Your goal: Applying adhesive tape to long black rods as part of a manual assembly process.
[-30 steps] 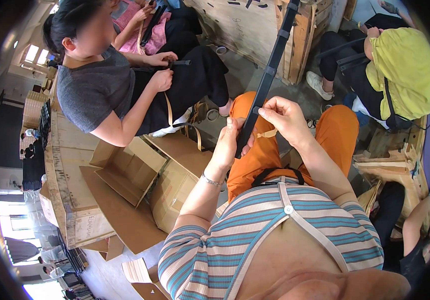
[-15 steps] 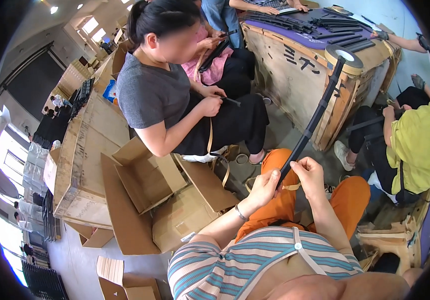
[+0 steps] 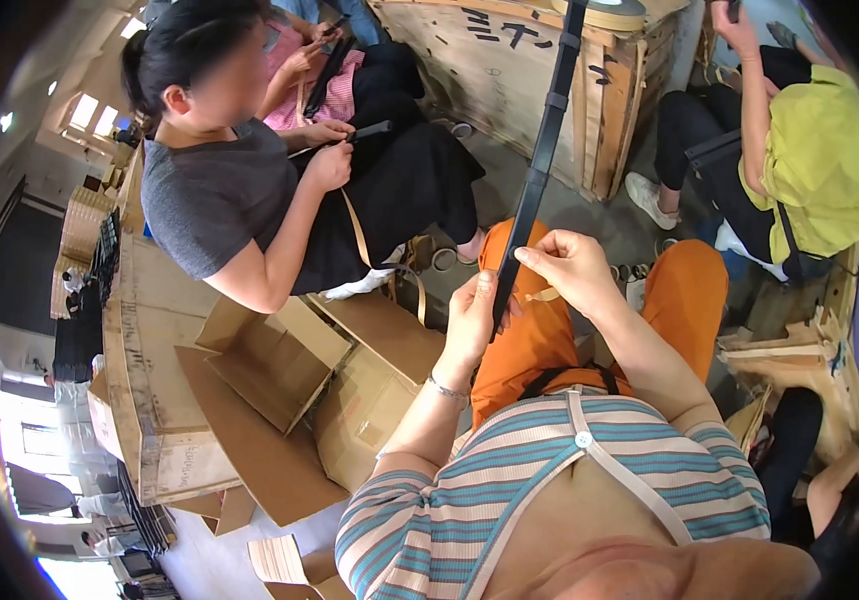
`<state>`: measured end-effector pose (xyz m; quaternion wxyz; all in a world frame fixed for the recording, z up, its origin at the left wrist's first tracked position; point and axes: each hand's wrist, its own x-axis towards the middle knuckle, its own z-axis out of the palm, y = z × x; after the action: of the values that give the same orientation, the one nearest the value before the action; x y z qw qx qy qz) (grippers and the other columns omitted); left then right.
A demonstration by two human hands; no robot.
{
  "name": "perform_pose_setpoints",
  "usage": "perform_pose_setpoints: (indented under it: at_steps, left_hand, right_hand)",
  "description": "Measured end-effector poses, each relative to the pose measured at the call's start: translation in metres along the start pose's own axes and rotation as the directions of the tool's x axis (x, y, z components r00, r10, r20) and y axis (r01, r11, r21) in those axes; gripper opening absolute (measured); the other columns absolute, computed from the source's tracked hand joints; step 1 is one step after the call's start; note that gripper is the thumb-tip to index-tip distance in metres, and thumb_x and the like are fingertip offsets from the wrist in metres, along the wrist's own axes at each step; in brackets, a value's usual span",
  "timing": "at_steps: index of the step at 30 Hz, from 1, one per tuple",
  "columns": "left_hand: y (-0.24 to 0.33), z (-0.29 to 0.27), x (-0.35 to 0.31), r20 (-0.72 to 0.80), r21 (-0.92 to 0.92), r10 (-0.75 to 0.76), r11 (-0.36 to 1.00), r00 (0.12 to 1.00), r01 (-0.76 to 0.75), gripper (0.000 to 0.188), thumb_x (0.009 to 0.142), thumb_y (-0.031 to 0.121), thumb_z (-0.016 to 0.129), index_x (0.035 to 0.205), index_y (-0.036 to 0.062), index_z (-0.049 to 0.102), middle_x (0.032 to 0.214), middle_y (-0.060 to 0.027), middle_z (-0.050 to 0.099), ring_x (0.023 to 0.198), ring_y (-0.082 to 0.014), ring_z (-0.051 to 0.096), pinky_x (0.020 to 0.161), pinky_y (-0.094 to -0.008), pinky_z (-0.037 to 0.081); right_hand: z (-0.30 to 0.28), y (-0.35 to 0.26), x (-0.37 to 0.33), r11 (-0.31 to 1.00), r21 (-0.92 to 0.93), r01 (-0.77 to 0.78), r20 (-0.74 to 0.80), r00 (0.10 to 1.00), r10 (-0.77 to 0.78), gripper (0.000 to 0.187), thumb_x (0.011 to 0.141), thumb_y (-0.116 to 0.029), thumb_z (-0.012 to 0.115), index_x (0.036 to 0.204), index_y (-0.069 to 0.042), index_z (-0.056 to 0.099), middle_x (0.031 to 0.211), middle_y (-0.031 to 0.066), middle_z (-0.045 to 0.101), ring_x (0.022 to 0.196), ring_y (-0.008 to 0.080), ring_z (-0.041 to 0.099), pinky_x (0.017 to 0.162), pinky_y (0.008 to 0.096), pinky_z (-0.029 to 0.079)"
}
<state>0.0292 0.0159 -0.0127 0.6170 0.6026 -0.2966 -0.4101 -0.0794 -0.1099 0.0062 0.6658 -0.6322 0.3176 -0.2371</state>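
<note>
The left hand's (image 3: 472,315) fingers wrap the lower end of a long black bar (image 3: 540,155), which slants up over the wearer's lap. The right hand's (image 3: 570,270) fingers are drawn together in a pinch at the bar's edge; what they grip, I cannot tell. A tan strip (image 3: 544,295) shows right of the bar. This looks like fingertip work along it, calling for a steady left grip. An open cardboard box (image 3: 250,430) stands left of the bar.
</note>
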Motion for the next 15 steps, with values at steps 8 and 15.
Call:
perform_pose_setpoints:
  at_steps: [8, 15]
  left_hand:
    - [0.009, -0.004, -0.006, 0.019, -0.218, -0.084, 0.972, 0.996, 0.086, 0.041, 0.095, 0.034, 0.038, 0.077, 0.0015, 0.054, 0.053, -0.009, 0.056, 0.035, -0.0098, 0.042, 0.034, -0.0198, 0.033]
    - [0.015, -0.005, -0.009, 0.282, -0.376, -0.155, 0.89, 0.947, 0.258, 0.043, 0.096, 0.034, 0.032, 0.075, 0.0018, 0.052, 0.048, -0.0078, 0.05, 0.031, -0.0111, 0.037, 0.03, -0.0208, 0.03]
  right_hand:
    - [-0.023, 0.002, -0.006, 0.996, 0.085, -0.004, 0.15, 0.989, -0.009, 0.017, 0.08, -0.014, 0.068, 0.074, -0.001, 0.059, 0.065, -0.0032, 0.052, 0.058, 0.0021, 0.043, 0.05, 0.0177, 0.034]
    - [-0.025, 0.007, -0.002, 0.993, 0.106, 0.06, 0.168, 0.983, -0.077, 0.018, 0.08, -0.014, 0.068, 0.072, -0.004, 0.056, 0.062, -0.0066, 0.045, 0.056, 0.0018, 0.036, 0.048, 0.0187, 0.029]
